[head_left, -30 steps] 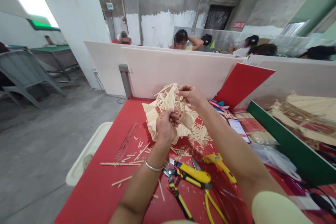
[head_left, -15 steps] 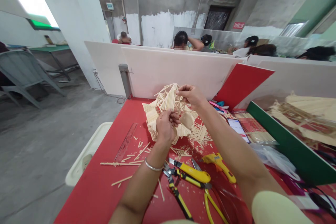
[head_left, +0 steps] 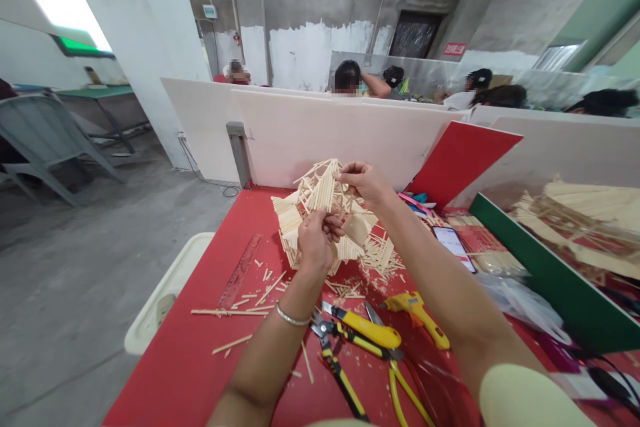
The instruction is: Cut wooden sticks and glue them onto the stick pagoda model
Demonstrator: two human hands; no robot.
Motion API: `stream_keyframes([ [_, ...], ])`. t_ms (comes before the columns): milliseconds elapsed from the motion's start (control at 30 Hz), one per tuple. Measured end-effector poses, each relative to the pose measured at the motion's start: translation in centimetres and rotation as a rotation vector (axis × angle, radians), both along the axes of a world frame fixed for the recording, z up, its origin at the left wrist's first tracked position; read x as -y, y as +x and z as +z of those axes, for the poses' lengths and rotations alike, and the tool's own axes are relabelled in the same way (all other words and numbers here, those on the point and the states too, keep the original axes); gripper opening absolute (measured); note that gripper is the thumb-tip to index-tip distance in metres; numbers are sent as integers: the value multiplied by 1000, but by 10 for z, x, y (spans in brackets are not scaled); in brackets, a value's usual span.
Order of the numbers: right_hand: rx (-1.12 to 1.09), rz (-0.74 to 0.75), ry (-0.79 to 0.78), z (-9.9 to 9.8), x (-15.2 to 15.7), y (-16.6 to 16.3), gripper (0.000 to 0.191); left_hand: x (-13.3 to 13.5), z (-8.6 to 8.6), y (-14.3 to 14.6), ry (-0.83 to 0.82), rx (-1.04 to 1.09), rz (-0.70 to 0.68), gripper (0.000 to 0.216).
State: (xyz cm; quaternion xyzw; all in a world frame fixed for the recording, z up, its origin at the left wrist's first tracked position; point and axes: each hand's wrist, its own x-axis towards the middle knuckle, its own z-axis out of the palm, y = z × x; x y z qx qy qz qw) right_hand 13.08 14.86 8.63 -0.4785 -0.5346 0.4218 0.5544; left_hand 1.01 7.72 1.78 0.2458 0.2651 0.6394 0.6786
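A model built of thin wooden sticks [head_left: 289, 217] stands near the far end of the red table, with a pointed, roof-like top. My left hand [head_left: 318, 240] is at its front, thumb and fingers pinched on the lower ends of sticks in the sloping top panel [head_left: 323, 190]. From the right, my right hand [head_left: 363, 181] pinches a stick at that panel's upper right edge. My fingers partly hide where the sticks meet. Loose sticks [head_left: 383, 257] lie in a heap against the model's right side.
On the table lie a clear ruler [head_left: 241, 271], a yellow utility knife [head_left: 370, 327], pliers [head_left: 333, 353], yellow-handled scissors [head_left: 400, 380], a yellow glue gun [head_left: 419, 315] and a phone [head_left: 454, 248]. A white partition [head_left: 340, 137] rises behind. A green board [head_left: 545, 273] stands at right.
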Motion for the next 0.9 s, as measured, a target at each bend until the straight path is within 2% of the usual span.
stream_keyframes([
  [900,1,-7,1,1,2,0,35,0,0,-1,-7,2,-8,26],
])
